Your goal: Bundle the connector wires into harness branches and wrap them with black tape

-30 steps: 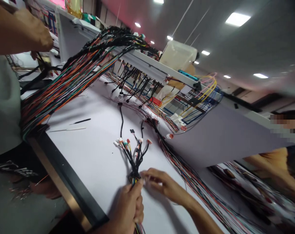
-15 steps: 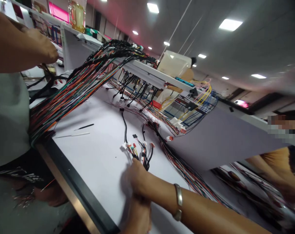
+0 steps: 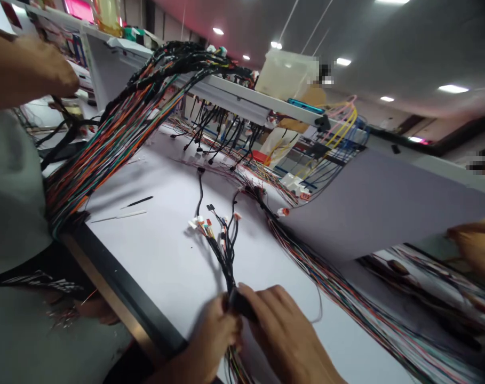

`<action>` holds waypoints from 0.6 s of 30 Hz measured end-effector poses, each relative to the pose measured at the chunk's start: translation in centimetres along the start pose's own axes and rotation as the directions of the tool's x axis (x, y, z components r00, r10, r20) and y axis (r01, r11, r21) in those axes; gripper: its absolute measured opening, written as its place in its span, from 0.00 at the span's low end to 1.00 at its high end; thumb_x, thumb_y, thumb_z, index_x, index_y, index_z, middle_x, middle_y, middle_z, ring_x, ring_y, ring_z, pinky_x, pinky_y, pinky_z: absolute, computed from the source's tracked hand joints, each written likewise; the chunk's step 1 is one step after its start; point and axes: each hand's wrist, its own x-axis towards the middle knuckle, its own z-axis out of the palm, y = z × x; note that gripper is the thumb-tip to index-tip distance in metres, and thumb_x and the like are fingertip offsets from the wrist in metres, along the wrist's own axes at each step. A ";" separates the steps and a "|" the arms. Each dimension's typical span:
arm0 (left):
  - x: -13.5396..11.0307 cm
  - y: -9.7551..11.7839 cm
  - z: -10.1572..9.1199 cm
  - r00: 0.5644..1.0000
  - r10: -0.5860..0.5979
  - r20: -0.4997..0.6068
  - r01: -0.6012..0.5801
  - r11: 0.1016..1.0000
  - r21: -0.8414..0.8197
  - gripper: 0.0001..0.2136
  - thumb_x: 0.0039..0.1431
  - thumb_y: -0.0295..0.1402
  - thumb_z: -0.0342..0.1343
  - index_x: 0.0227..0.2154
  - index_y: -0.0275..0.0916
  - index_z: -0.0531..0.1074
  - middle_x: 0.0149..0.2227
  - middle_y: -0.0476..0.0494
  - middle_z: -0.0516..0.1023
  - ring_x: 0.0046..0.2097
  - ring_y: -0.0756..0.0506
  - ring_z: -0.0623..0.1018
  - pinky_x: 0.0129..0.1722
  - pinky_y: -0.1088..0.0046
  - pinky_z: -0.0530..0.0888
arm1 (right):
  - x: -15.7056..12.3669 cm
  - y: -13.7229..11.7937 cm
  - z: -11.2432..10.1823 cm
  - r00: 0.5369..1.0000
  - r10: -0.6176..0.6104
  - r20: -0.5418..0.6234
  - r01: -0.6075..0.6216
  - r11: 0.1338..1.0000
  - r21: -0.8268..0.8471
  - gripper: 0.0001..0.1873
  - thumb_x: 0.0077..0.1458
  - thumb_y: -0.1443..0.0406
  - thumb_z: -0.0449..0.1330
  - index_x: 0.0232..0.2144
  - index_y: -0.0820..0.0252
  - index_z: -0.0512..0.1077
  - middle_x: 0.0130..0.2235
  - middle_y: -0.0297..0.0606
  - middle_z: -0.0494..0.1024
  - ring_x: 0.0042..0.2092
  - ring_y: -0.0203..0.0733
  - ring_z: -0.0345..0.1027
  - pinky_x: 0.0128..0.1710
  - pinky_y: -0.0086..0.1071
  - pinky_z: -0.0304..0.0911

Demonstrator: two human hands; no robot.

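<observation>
Low in the middle of the head view, my left hand [image 3: 212, 336] is closed around a wire harness [image 3: 225, 264]. Black-wrapped branches fan out from it over the white board, ending in small white, orange and black connectors [image 3: 202, 221]. Loose coloured wires hang below the fist. Just to the right, my right hand [image 3: 288, 333] has its fingers bent over a dark piece that looks like black tape [image 3: 243, 305], against the harness beside my left fingers. Part of this piece is hidden by the fingers.
A thick bundle of coloured wires [image 3: 106, 144] drapes over the left side. Another bundle [image 3: 306, 261] runs along the right. Two thin pen-like tools [image 3: 140, 202] lie on the board [image 3: 154, 250]. A translucent bin [image 3: 286, 74] stands on the shelf. A co-worker's arm [image 3: 30, 72] is at upper left.
My right hand has drawn back from the branches, down and right, to beside my left hand. More of the black-wrapped harness now shows. The view has shifted slightly.
</observation>
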 end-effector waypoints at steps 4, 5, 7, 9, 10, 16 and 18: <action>0.6 2.9 0.4 0.981 -0.129 0.143 0.146 0.983 -0.111 0.15 0.42 0.34 0.64 0.35 0.34 0.74 0.30 0.44 0.72 0.33 0.46 0.71 0.36 0.70 0.67 | -3.4 1.4 1.8 0.935 0.333 -0.122 -0.309 0.934 0.180 0.13 0.58 0.71 0.50 0.45 0.58 0.66 0.42 0.44 0.70 0.43 0.43 0.67 0.41 0.35 0.65; 1.1 3.3 0.6 0.984 -0.159 0.086 0.169 0.978 -0.119 0.14 0.44 0.37 0.63 0.32 0.33 0.74 0.30 0.43 0.73 0.33 0.47 0.71 0.36 0.71 0.67 | -3.8 1.5 2.3 0.908 0.401 -0.120 -0.364 0.898 0.248 0.13 0.58 0.71 0.49 0.45 0.57 0.66 0.45 0.44 0.70 0.46 0.44 0.67 0.43 0.36 0.65; 2.0 3.5 1.1 0.987 -0.158 -0.008 0.156 0.984 -0.089 0.11 0.48 0.38 0.62 0.27 0.33 0.74 0.27 0.45 0.72 0.32 0.48 0.70 0.37 0.73 0.66 | -4.0 1.4 3.1 0.835 0.542 -0.099 -0.470 0.795 0.384 0.13 0.59 0.69 0.48 0.44 0.55 0.66 0.47 0.44 0.70 0.48 0.45 0.68 0.46 0.38 0.65; 2.4 3.4 1.7 0.996 -0.088 -0.007 0.087 0.996 -0.026 0.10 0.49 0.37 0.63 0.25 0.34 0.74 0.27 0.46 0.72 0.34 0.48 0.71 0.39 0.74 0.66 | -3.6 1.2 3.9 0.706 0.708 -0.030 -0.571 0.593 0.567 0.10 0.60 0.65 0.48 0.43 0.56 0.64 0.40 0.42 0.74 0.42 0.45 0.71 0.43 0.39 0.67; 2.4 3.4 1.9 0.999 -0.047 0.002 0.047 0.999 0.010 0.10 0.48 0.37 0.63 0.26 0.34 0.75 0.28 0.46 0.73 0.35 0.48 0.71 0.40 0.73 0.66 | -3.2 1.1 4.4 0.629 0.777 0.042 -0.591 0.442 0.675 0.10 0.60 0.62 0.48 0.43 0.56 0.63 0.35 0.39 0.74 0.36 0.43 0.72 0.39 0.39 0.68; 1.5 6.5 1.0 0.984 0.094 0.150 -0.154 0.871 0.467 0.12 0.49 0.40 0.62 0.31 0.36 0.78 0.41 0.38 0.77 0.43 0.40 0.74 0.42 0.66 0.69 | 0.5 0.1 7.4 0.488 0.542 0.684 -0.529 -0.440 0.726 0.18 0.58 0.52 0.48 0.42 0.59 0.60 0.20 0.30 0.70 0.14 0.34 0.62 0.13 0.26 0.59; 1.8 8.2 0.2 0.962 0.062 0.265 -0.216 0.766 0.605 0.12 0.49 0.40 0.61 0.31 0.37 0.78 0.38 0.38 0.78 0.43 0.39 0.74 0.43 0.64 0.69 | 1.2 -0.5 8.0 0.454 0.465 0.760 -0.575 -0.498 0.649 0.18 0.58 0.53 0.47 0.41 0.62 0.62 0.16 0.30 0.68 0.10 0.31 0.55 0.09 0.22 0.51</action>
